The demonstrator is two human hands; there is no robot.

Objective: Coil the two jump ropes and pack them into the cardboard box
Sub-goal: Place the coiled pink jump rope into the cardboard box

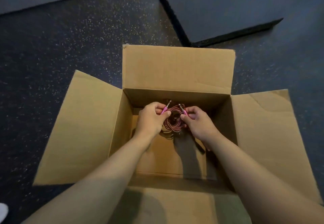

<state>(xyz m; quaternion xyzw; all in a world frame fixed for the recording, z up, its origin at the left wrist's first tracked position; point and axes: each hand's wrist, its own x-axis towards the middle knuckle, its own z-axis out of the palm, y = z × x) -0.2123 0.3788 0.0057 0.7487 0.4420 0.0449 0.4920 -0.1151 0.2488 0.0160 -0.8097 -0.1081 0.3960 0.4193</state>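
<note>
Both grips are closed in pinches: the left hand has one pink handle caught between thumb and fingers, and the right hand has the other pink handle held likewise. Between them, the coiled pink jump rope is hung inside the cardboard box, low over its floor. A dark shape, possibly the second rope, is seen beneath the right wrist; it cannot be told for sure.

From the head view, the coil looks about to be laid down. For a tidy result, the handles should be lowered together and the loops kept stacked, so nothing springs apart on release.

Both forearms are reached forward and down over the near flap, wrists slightly bent, hands well inside the walls. The box is stood on speckled dark floor.
</note>
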